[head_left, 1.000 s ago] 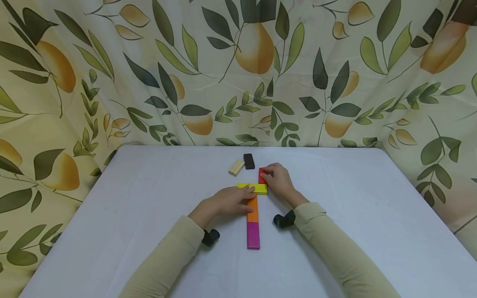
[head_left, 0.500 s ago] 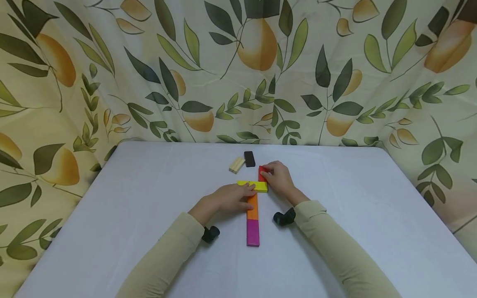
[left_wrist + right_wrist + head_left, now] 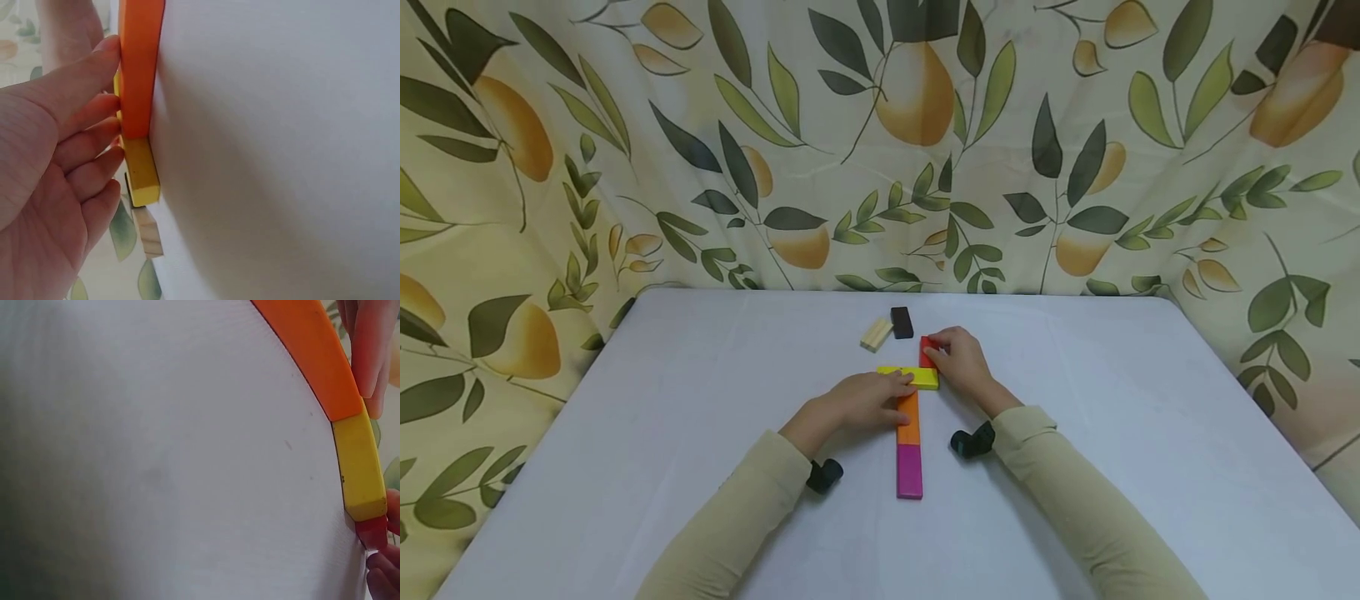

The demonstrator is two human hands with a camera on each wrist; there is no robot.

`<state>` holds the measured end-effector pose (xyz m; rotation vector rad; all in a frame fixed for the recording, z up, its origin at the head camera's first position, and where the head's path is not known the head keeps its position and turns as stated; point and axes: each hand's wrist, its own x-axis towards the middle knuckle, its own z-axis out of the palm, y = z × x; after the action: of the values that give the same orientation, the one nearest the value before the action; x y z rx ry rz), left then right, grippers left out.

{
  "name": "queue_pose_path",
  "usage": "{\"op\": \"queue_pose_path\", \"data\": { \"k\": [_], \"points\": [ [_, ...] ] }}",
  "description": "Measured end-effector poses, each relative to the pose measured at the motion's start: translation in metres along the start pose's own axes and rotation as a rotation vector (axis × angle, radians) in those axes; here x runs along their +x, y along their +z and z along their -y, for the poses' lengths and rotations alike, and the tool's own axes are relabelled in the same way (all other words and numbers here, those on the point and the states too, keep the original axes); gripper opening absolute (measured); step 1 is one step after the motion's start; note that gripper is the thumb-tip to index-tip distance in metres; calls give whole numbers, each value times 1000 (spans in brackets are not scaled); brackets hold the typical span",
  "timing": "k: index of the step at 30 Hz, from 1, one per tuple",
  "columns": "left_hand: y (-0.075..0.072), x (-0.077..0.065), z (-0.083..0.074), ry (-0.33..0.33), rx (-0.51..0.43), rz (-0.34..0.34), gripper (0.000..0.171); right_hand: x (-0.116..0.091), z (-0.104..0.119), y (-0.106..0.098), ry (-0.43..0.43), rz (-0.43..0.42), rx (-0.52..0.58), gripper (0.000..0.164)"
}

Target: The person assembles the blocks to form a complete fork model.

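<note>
My left hand (image 3: 857, 402) lies with extended fingers on the yellow block (image 3: 927, 378) and the orange block (image 3: 908, 433). The yellow one is set crosswise at the far end of the orange one. Below these, a purple block (image 3: 909, 472) continues the line toward me. With thumb and fingers, my right hand (image 3: 964, 362) pinches a red block (image 3: 924, 357) that meets the yellow block's far side near its right end. In the right wrist view the red block (image 3: 373, 532) adjoins the yellow block (image 3: 361, 465). Fingers hide part of the red and yellow blocks.
Behind the row lie a black block (image 3: 902, 322) and a pale wooden piece (image 3: 876, 335), close together. The white table (image 3: 1075, 350) ends at a fruit-patterned cloth (image 3: 850, 208) at the back. Black wrist cameras hang beneath both sleeves.
The head view shifts slightly up and down. Both hands and all the blocks keep their places relative to one another.
</note>
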<state>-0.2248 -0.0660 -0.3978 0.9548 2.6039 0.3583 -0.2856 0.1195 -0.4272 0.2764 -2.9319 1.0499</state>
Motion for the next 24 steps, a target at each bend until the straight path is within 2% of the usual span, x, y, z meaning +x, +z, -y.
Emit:
{"op": "queue_pose_path", "data": {
  "k": [8,17,24],
  "points": [
    [0,-1,-2,-16,-9,-10,54,0,0,1,14,27,3,32],
    [0,0,-4,-20,-7,-18,54,-5,-5,-1,11,5,9,33],
    [-3,1,1,-4,-4,-66,57,-10,-5,-8,25,-4,48,36]
  ]
}}
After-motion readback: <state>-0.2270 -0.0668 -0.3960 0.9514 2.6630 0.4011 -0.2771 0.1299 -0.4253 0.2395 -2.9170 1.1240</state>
